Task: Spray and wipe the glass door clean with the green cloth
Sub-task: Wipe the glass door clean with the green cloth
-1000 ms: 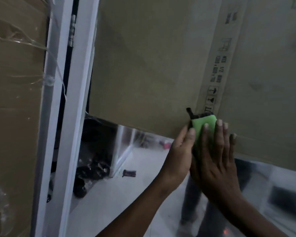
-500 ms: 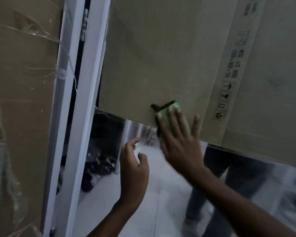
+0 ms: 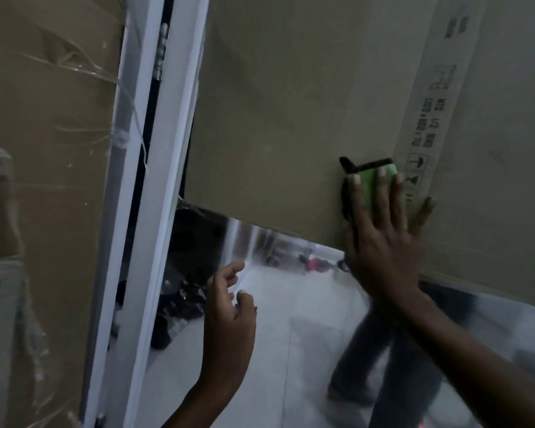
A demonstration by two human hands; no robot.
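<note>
My right hand (image 3: 383, 239) lies flat against the glass door (image 3: 291, 335), pressing the folded green cloth (image 3: 372, 180) with a black edge under its fingertips. The cloth sits over the lower part of the brown cardboard (image 3: 291, 103) that lies behind the glass. My left hand (image 3: 229, 307) hovers lower and to the left, fingers loosely curled and apart, holding nothing. It is close to the glass near the door's white frame (image 3: 155, 211). No spray bottle is in view.
The white frame runs up the left side with a dark gap and a hinge (image 3: 159, 50). Left of it is more cardboard under clear plastic wrap (image 3: 50, 149). The lower glass shows a white floor and a person's legs in jeans (image 3: 383, 350), apparently a reflection.
A second ago both hands were together at the cloth. My left hand has since come off and dropped to the lower left, while my right hand keeps the cloth pressed against the glass.
</note>
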